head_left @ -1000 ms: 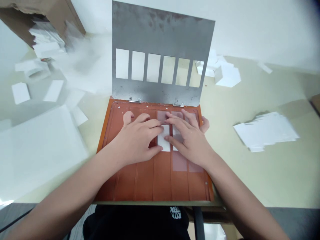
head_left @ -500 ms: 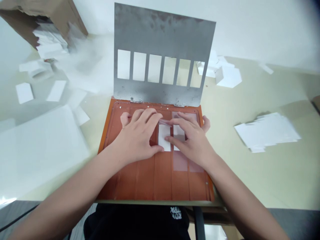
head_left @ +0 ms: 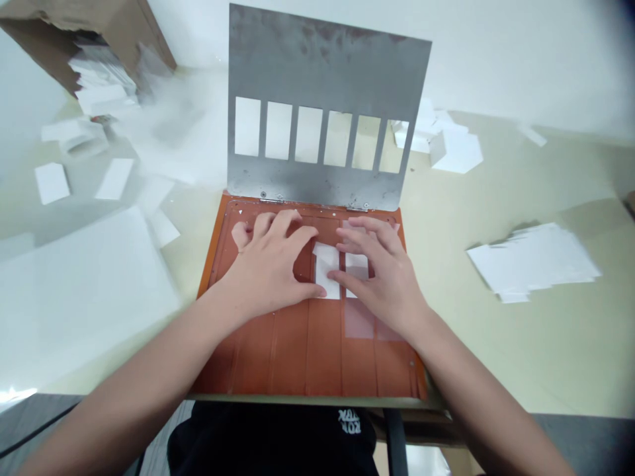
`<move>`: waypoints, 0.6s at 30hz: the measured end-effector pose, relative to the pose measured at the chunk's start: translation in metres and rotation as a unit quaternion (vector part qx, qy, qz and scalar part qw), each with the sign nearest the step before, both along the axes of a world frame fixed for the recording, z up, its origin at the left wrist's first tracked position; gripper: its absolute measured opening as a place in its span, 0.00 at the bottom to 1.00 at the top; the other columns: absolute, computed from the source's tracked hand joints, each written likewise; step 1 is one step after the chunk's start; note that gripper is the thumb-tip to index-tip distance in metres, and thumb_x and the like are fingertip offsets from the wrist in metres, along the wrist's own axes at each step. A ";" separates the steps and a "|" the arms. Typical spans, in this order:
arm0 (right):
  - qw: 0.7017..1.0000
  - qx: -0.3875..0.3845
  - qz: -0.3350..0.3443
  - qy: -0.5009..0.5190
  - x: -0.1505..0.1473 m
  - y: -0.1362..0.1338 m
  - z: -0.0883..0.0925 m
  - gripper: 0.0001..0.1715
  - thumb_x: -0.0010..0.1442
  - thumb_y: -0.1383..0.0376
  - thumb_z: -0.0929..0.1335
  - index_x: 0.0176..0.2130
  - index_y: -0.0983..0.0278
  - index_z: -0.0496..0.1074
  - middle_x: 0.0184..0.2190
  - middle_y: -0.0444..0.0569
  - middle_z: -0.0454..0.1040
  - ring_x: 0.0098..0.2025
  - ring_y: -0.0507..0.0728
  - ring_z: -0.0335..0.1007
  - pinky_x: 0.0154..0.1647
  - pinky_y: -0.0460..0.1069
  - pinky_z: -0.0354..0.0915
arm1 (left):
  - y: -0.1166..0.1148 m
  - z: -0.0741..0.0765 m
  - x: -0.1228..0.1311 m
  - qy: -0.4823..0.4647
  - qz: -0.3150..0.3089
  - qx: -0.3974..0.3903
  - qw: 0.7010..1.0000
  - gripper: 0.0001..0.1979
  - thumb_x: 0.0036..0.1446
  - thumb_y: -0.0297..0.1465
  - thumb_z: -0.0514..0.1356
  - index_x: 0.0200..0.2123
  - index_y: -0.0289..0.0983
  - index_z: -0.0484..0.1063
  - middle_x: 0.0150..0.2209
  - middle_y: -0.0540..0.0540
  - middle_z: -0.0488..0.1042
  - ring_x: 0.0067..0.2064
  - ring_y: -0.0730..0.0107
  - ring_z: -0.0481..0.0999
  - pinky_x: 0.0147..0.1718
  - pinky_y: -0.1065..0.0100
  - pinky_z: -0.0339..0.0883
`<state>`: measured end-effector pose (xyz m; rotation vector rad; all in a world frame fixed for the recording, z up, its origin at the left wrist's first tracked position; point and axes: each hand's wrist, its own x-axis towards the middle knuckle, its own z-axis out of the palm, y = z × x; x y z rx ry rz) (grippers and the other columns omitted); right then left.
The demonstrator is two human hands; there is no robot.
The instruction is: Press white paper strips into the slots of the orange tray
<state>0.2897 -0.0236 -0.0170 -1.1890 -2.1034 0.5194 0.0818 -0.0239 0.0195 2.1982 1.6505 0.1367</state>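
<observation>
A white card (head_left: 325, 263) lies on the orange grooved board (head_left: 288, 363), its top edge looking uneven and lifted. My left hand (head_left: 268, 268) is open over the board, its fingers spread and curved, with the thumb tip at the card's lower edge. From the right, my right hand (head_left: 387, 281) rests its thumb on the same card while its other fingers spread apart. Partly under that hand is a second white card (head_left: 356, 266), on a pale translucent sheet (head_left: 358, 322). Hinged to the board's back edge, a grey metal plate (head_left: 327, 76) with several rectangular cutouts stands raised.
A fanned stack of white cards (head_left: 536, 263) lies at right. White pieces (head_left: 455, 151) sit behind the plate's right side. At left are a large white sheet (head_left: 79, 284), loose cards (head_left: 115, 178) and an open cardboard box (head_left: 122, 33) holding white pieces.
The fingertips of both hands, earlier close together at the card's top edge, have moved apart. The card's top now shows between them. Both thumbs stay at the card.
</observation>
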 end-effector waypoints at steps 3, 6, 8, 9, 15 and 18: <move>1.000 0.002 0.005 -0.003 0.000 0.000 -0.001 0.26 0.59 0.65 0.71 0.56 0.51 0.69 0.58 0.52 0.67 0.52 0.64 0.73 0.61 0.72 0.63 | 0.001 0.001 0.000 -0.009 -0.008 -0.009 1.000 0.35 0.44 0.51 0.68 0.56 0.48 0.70 0.63 0.42 0.60 0.61 0.39 0.57 0.52 0.38 0.50; 1.000 0.024 0.002 -0.015 0.000 -0.001 0.000 0.26 0.59 0.65 0.72 0.55 0.51 0.69 0.57 0.51 0.68 0.54 0.65 0.72 0.66 0.74 0.54 | 0.001 -0.001 0.000 -0.018 -0.011 -0.009 1.000 0.32 0.44 0.51 0.68 0.53 0.49 0.72 0.62 0.43 0.61 0.60 0.41 0.57 0.52 0.38 0.50; 0.999 0.041 -0.001 -0.021 0.000 -0.001 0.000 0.26 0.58 0.65 0.73 0.55 0.53 0.69 0.56 0.52 0.70 0.54 0.65 0.73 0.68 0.76 0.47 | 0.001 -0.001 0.000 -0.023 -0.011 -0.008 1.000 0.31 0.43 0.51 0.69 0.51 0.50 0.73 0.61 0.43 0.61 0.61 0.41 0.57 0.52 0.38 0.50; 0.999 0.044 -0.001 -0.021 -0.001 -0.001 0.000 0.26 0.58 0.66 0.73 0.55 0.54 0.69 0.56 0.52 0.70 0.54 0.65 0.73 0.68 0.76 0.46 | 0.001 -0.002 0.000 -0.026 -0.010 -0.009 1.000 0.30 0.43 0.50 0.69 0.51 0.49 0.73 0.61 0.43 0.61 0.61 0.41 0.57 0.52 0.38 0.50; 0.998 0.066 -0.006 -0.019 -0.001 -0.001 -0.001 0.21 0.57 0.64 0.74 0.50 0.58 0.72 0.55 0.54 0.71 0.52 0.64 0.75 0.66 0.73 0.52 | 0.002 -0.001 0.000 -0.032 -0.007 -0.016 0.999 0.31 0.43 0.50 0.69 0.51 0.49 0.74 0.61 0.44 0.60 0.60 0.40 0.56 0.54 0.37 0.49; 0.996 0.087 -0.012 -0.022 -0.001 0.000 -0.001 0.16 0.56 0.63 0.75 0.45 0.59 0.74 0.55 0.54 0.71 0.54 0.65 0.73 0.64 0.71 0.58 | 0.002 -0.001 0.000 -0.029 -0.006 -0.016 0.999 0.30 0.43 0.50 0.69 0.51 0.50 0.74 0.61 0.44 0.60 0.61 0.40 0.56 0.53 0.37 0.49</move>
